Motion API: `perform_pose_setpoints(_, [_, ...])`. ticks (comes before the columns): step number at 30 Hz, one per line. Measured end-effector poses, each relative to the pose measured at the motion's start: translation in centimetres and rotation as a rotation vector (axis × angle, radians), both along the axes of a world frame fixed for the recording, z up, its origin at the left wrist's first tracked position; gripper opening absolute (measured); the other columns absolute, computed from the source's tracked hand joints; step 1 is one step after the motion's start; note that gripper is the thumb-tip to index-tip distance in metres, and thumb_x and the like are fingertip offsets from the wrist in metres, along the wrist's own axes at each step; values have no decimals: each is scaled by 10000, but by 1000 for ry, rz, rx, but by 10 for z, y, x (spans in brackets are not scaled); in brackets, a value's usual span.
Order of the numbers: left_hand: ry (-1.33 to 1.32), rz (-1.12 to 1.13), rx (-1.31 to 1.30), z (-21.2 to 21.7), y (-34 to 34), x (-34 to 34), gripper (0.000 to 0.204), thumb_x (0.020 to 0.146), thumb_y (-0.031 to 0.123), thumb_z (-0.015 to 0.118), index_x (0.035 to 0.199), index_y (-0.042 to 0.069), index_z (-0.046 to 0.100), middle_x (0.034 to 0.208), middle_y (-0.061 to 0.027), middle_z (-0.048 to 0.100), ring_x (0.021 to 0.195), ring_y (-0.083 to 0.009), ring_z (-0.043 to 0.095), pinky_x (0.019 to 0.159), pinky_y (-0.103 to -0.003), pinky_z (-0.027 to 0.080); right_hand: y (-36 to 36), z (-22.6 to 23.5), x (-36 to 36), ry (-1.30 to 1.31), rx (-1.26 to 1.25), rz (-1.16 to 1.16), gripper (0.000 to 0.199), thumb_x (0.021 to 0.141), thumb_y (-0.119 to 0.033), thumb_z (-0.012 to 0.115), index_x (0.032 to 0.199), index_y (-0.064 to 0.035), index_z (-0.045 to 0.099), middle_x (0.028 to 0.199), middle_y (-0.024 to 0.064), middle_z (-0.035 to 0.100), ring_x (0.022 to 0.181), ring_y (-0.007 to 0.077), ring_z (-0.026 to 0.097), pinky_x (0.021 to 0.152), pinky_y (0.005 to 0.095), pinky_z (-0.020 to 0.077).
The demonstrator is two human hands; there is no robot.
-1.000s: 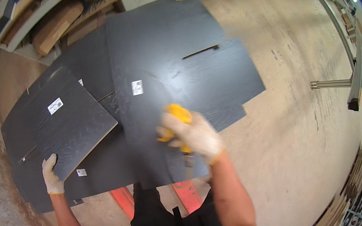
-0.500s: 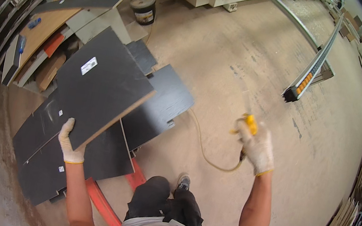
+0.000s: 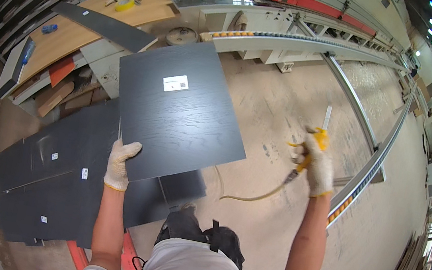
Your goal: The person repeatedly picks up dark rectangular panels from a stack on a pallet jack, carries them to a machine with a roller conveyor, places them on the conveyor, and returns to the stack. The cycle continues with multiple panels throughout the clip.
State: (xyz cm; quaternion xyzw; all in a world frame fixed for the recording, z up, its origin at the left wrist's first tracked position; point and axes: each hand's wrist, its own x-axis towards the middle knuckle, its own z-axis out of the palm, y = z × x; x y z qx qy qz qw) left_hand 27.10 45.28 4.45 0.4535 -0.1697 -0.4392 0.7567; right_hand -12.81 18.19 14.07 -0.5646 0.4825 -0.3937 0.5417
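Note:
My gloved left hand [image 3: 119, 164] grips the lower left edge of a dark wood-grain panel [image 3: 189, 124], its thumb on the face. A white label [image 3: 175, 83] is stuck on that panel, which is raised and tilted above other dark panels [image 3: 64, 192]. Over to the right, my gloved right hand [image 3: 320, 168] is closed round a yellow air blow gun [image 3: 319, 137], its pale nozzle pointing away from me. A thin tan hose [image 3: 253, 199] runs from the gun's lower end back toward the panels.
A wooden worktable [image 3: 153, 1] at the far left carries yellow tape [image 3: 124, 4], a dark strip [image 3: 105, 26] and a blue tool [image 3: 49, 28]. Metal rails [image 3: 357, 105] cross the right side. Red bars [image 3: 77, 256] show under the panels. A lidded bucket [image 3: 182, 36] stands behind the raised panel.
The panel in my left hand has swung up and to the right, off the others. My right hand still holds the blow gun, whose nozzle now shows clearly. My view has tilted upward.

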Motion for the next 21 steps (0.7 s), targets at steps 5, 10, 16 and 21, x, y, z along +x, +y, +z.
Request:
perform_pose_setpoints(5, [-25,-36,-25,28,-130,-1,395,895,82,716,1253,-83,700,1054,-106,770,874,-184,750,813,-318,603,-120,-40,85,-360,317,152,408,1096,-260,661,1423,-27,588,950,113,682,776,213,686,703,382,606])
perform_pose_setpoints(10, [-111,-139,67,38,-255,15,431,869,112,744,1251,-86,716,1075,-110,780,953,-189,750,857,-323,597,-246,-71,132,-810,489,303,437,1095,-292,657,1441,-35,590,1188,104,700,923,206,710,849,361,615])
perform_pose_setpoints(16, [-94,-227,84,53,-413,53,599,831,178,783,1349,-105,682,1226,-160,767,1046,-243,749,957,-360,585,-340,-59,158,-491,431,318,498,954,-124,793,1403,-2,616,1153,58,718,976,179,708,906,343,591])
perform_pose_setpoints(21, [107,-38,141,35,-538,148,528,981,297,733,1363,-63,672,1276,-174,747,1090,-289,745,982,-406,600,-424,-54,235,-579,500,124,422,933,-15,750,1336,12,629,1127,84,713,961,194,712,871,355,602])
